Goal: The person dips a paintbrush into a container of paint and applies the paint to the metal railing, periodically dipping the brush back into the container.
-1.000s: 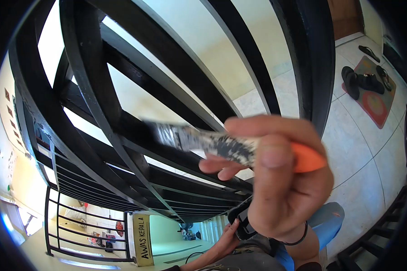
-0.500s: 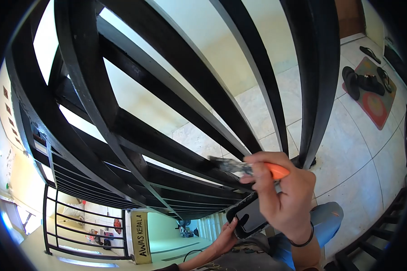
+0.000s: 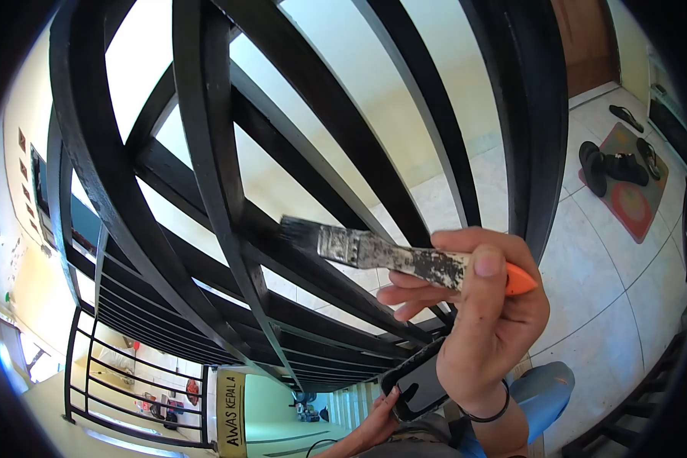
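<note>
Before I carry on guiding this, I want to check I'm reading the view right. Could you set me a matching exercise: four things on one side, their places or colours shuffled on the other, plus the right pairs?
Things:
1. paintbrush
2. black-rimmed container
3. mat
4. AWAS KEPALA sign

Places or colours:
A. beneath footwear
B. in the right hand
C. yellowish, with dark letters
D. held at its edge by the left hand

Pairs: 1-B, 2-D, 3-A, 4-C.

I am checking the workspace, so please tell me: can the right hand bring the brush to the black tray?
Probably yes. The right hand, holding the brush, appears beside the black tray, which the left hand holds. The railing bars seem to lie behind, leaving the way free.
</note>
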`<action>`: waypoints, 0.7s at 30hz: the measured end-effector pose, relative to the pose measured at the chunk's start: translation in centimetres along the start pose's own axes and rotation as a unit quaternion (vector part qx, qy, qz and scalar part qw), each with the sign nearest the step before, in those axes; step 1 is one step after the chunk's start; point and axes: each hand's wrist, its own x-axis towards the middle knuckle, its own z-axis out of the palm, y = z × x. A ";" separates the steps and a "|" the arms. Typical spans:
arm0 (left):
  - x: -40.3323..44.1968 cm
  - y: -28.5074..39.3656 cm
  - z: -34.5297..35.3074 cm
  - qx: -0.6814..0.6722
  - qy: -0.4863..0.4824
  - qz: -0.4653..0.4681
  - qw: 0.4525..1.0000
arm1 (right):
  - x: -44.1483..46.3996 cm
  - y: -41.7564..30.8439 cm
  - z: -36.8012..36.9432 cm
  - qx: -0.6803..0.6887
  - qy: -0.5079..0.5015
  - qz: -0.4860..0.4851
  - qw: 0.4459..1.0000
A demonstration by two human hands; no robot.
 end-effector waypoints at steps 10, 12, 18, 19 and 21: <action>-0.5 0.1 1.6 0.029 0.043 -0.003 0.999 | 2.2 -2.0 2.9 0.115 0.039 -0.086 0.989; -0.5 0.0 1.5 0.028 0.041 0.001 0.999 | 1.3 -1.1 2.5 0.093 0.013 -0.122 0.988; 0.0 0.0 1.8 0.026 0.043 0.006 0.999 | -0.5 -1.0 0.2 -0.011 -0.065 -0.190 0.980; -0.1 0.1 2.0 0.026 0.045 0.004 0.999 | -0.4 -1.1 0.4 -0.015 -0.047 -0.212 0.976; -0.2 0.2 1.9 0.025 0.049 0.004 0.998 | -0.1 -1.0 1.9 0.021 0.017 -0.226 0.974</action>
